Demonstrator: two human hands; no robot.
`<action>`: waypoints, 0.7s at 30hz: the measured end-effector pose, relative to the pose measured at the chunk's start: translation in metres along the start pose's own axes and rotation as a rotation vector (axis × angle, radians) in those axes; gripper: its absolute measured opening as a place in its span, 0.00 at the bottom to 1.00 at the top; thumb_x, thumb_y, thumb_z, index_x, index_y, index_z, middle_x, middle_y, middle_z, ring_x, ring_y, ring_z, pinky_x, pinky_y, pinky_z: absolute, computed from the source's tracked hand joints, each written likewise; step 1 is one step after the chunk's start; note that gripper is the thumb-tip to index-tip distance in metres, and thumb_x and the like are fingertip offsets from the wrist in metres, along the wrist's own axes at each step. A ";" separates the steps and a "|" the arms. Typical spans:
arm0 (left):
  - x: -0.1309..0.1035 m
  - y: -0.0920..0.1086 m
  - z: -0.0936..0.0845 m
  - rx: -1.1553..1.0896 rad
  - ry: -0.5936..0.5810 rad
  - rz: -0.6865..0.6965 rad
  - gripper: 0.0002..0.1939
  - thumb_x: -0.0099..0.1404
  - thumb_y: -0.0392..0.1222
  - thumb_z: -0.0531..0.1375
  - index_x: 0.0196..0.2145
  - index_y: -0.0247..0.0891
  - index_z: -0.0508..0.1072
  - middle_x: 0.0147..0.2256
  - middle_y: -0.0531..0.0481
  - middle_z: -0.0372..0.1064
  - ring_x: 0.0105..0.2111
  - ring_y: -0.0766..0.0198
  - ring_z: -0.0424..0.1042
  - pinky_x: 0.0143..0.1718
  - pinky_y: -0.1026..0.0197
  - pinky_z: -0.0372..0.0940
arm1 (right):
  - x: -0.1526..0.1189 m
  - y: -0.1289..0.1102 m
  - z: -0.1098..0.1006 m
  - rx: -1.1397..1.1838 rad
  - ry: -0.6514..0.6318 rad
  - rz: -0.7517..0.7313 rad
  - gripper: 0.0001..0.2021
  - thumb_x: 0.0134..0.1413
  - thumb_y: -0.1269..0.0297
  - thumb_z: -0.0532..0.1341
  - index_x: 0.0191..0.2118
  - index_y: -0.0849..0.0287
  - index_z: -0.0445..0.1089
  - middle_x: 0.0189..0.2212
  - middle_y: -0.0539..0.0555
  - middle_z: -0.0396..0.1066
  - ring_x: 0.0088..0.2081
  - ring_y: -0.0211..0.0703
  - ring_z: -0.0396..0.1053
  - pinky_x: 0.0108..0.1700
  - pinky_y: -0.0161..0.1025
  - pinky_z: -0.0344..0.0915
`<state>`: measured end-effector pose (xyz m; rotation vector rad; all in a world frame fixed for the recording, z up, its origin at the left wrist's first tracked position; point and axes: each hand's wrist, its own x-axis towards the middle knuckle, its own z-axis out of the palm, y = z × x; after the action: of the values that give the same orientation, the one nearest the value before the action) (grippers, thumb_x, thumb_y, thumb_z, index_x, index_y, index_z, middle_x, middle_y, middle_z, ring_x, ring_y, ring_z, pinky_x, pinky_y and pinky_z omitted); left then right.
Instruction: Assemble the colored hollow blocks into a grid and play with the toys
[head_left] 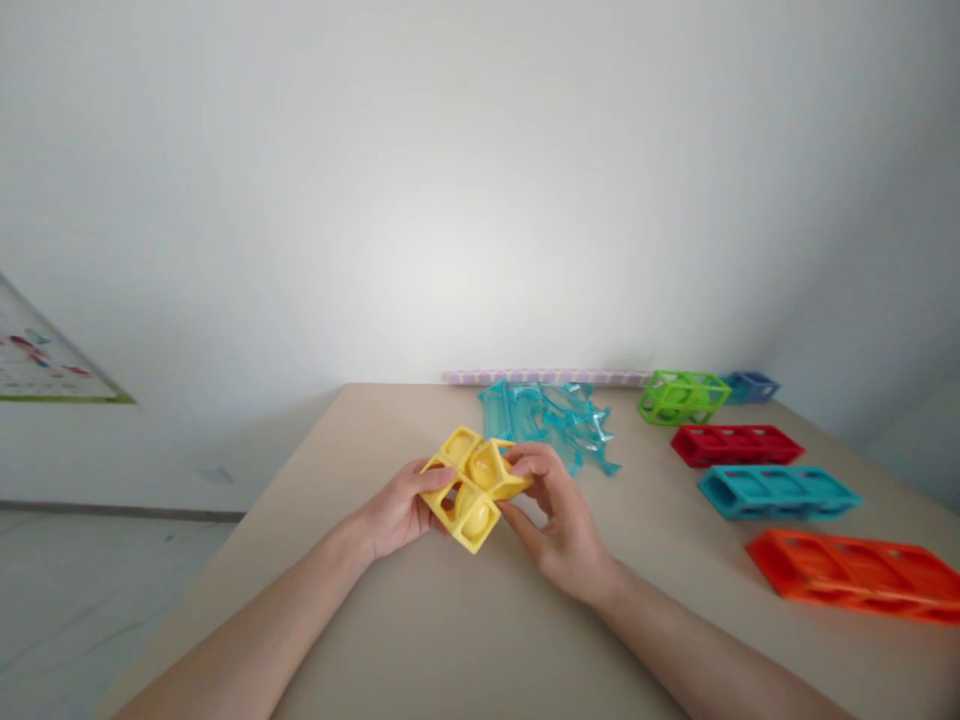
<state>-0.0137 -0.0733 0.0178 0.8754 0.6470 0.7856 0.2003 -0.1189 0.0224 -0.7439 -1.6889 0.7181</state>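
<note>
Both hands hold yellow plastic building blocks (477, 520), hollow cube frames with round recesses, raised a little over the table. My left hand (401, 510) grips the left side of the joined row, thumb on top and fingers underneath. At the right, my right hand (559, 530) pinches a yellow cube (491, 465) between thumb and fingers. That cube sits tilted against the row; whether it is fastened to it I cannot tell. Behind the hands lies a heap of translucent teal plastic pieces (536, 410).
On the table (420, 640), to the right, stand an orange block row (859, 575), a teal row (780, 492), a red row (736, 445), a green frame block (682, 397) and a blue block (754, 387). A patterned purple strip (555, 377) runs along the wall.
</note>
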 end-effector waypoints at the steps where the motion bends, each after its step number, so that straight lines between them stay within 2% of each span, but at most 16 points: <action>1: 0.000 0.000 0.001 -0.020 0.004 0.009 0.18 0.58 0.44 0.64 0.44 0.31 0.74 0.34 0.43 0.74 0.28 0.64 0.73 0.31 0.63 0.70 | 0.000 0.000 -0.001 0.004 -0.011 -0.025 0.14 0.56 0.67 0.62 0.46 0.50 0.61 0.50 0.56 0.61 0.52 0.49 0.64 0.52 0.51 0.67; 3: 0.001 0.000 0.001 -0.043 0.015 0.016 0.18 0.58 0.44 0.64 0.44 0.31 0.74 0.35 0.43 0.75 0.28 0.64 0.74 0.32 0.63 0.70 | 0.001 0.000 -0.003 -0.005 -0.012 -0.044 0.12 0.54 0.67 0.64 0.43 0.52 0.63 0.48 0.57 0.64 0.51 0.50 0.65 0.54 0.52 0.64; 6: 0.002 0.000 0.001 -0.031 0.036 0.012 0.17 0.58 0.42 0.65 0.43 0.30 0.74 0.35 0.42 0.75 0.29 0.63 0.74 0.33 0.63 0.70 | 0.003 0.001 -0.006 -0.044 0.072 -0.028 0.06 0.54 0.67 0.65 0.35 0.54 0.65 0.42 0.55 0.68 0.45 0.47 0.69 0.49 0.48 0.66; 8: 0.002 0.000 0.003 -0.053 0.047 0.001 0.17 0.59 0.41 0.64 0.44 0.30 0.74 0.36 0.42 0.75 0.31 0.62 0.75 0.35 0.62 0.71 | 0.003 0.000 -0.006 -0.101 0.098 -0.082 0.05 0.54 0.69 0.65 0.32 0.55 0.66 0.40 0.54 0.68 0.44 0.46 0.69 0.48 0.46 0.66; 12: 0.001 0.000 0.013 -0.253 -0.018 -0.089 0.18 0.63 0.41 0.59 0.48 0.27 0.72 0.42 0.38 0.75 0.39 0.57 0.76 0.43 0.57 0.70 | -0.002 -0.011 -0.002 -0.185 -0.009 -0.287 0.08 0.53 0.77 0.62 0.35 0.56 0.69 0.42 0.56 0.64 0.47 0.45 0.66 0.49 0.43 0.65; 16: -0.002 0.003 0.021 -0.409 -0.113 -0.204 0.17 0.64 0.42 0.59 0.44 0.24 0.73 0.39 0.37 0.75 0.39 0.58 0.76 0.43 0.60 0.69 | -0.007 -0.019 0.002 -0.228 -0.118 -0.400 0.16 0.53 0.84 0.57 0.43 0.57 0.68 0.47 0.58 0.62 0.52 0.44 0.64 0.52 0.39 0.65; 18: -0.003 0.003 0.021 -0.392 -0.115 -0.173 0.22 0.64 0.50 0.59 0.46 0.26 0.72 0.40 0.38 0.75 0.37 0.58 0.75 0.39 0.60 0.70 | -0.006 -0.017 0.002 -0.260 -0.143 -0.412 0.19 0.53 0.85 0.55 0.47 0.56 0.66 0.49 0.59 0.62 0.54 0.44 0.63 0.54 0.39 0.64; 20: -0.005 0.001 0.020 -0.304 -0.084 -0.041 0.27 0.61 0.55 0.61 0.52 0.35 0.68 0.44 0.41 0.73 0.37 0.58 0.74 0.33 0.60 0.71 | -0.004 -0.013 0.001 -0.300 -0.157 -0.385 0.22 0.54 0.85 0.53 0.50 0.56 0.64 0.53 0.60 0.62 0.56 0.44 0.62 0.56 0.42 0.62; 21: -0.005 0.000 0.019 -0.233 -0.068 0.040 0.29 0.59 0.55 0.63 0.54 0.40 0.66 0.46 0.43 0.71 0.36 0.59 0.74 0.31 0.61 0.70 | -0.003 -0.011 0.000 -0.317 -0.179 -0.369 0.23 0.55 0.85 0.52 0.52 0.56 0.63 0.55 0.60 0.61 0.57 0.45 0.61 0.58 0.44 0.61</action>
<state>-0.0017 -0.0855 0.0283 0.7005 0.4685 0.8449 0.1994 -0.1283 0.0291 -0.5695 -2.0618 0.2671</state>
